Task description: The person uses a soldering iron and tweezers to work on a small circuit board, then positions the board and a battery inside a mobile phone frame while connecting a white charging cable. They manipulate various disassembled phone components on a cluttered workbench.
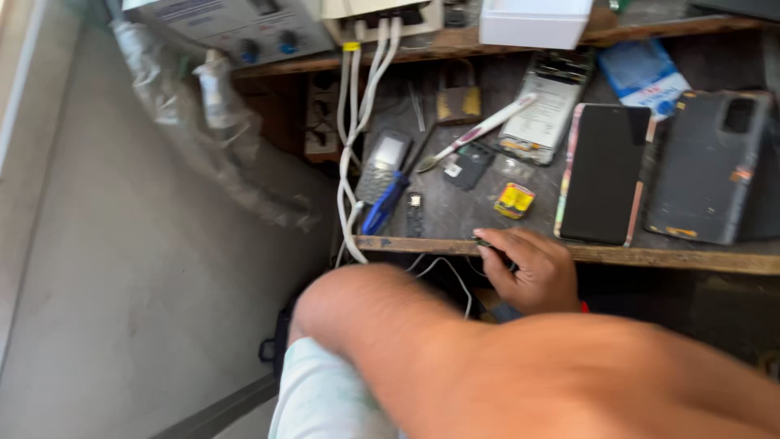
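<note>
Head view: one hand sits at the front wooden edge of the workbench, fingers curled narrow over a small dark part right on that edge; the part is mostly hidden, so what it is cannot be told, and from this angle it is hard to say which hand this is. The forearm sweeps across the bottom of the picture, blurred, with a bent knee in pale shorts beneath it. The other hand is out of the picture. Taking the workbench edge as the mark: just behind the fingers lies a small yellow block. Further along the edge from it, a phone with a black screen lies flat, and beyond that a dark grey phone case, the two just beside each other. Deeper in from the edge rests an opened phone showing its insides, with a white toothbrush slanting across beside it. Towards the bench's end sit a small keypad phone and a blue-handled tool, near white cables that drop over the edge.
</note>
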